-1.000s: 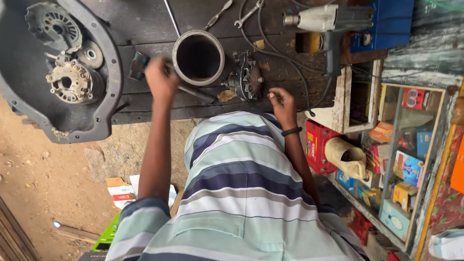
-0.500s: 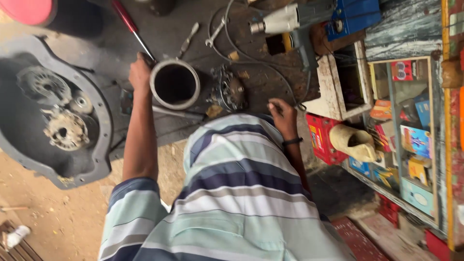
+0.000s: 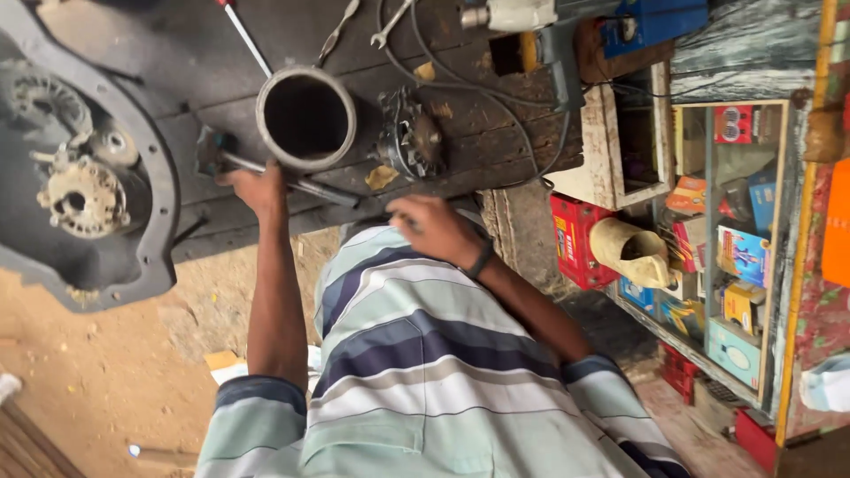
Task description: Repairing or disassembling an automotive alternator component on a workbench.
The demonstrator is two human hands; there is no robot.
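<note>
shirt [image 3: 425, 372]: striped, closest to cam, fills the bottom
right hand [image 3: 434, 228]: fingers curled w/ tips pressed together at the desk [image 3: 496, 142] edge, can't tell if it's pinching anything
left hand [image 3: 258, 188]: closed round a long metal rod [image 3: 305, 184] lying flat on the desk
metal cylinder [image 3: 306, 118]: open end up, just behind the left hand, touching the rod
alternator part [image 3: 409, 140]: just beyond the right hand, right of the cylinder
drill [image 3: 531, 22]: far edge, w/ wrenches [image 3: 363, 25]

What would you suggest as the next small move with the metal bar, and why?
Probably tighten the grip of the left hand on the long grey metal bar and lift it: the hand covers its end, and it lies against the open steel cylinder.
</note>
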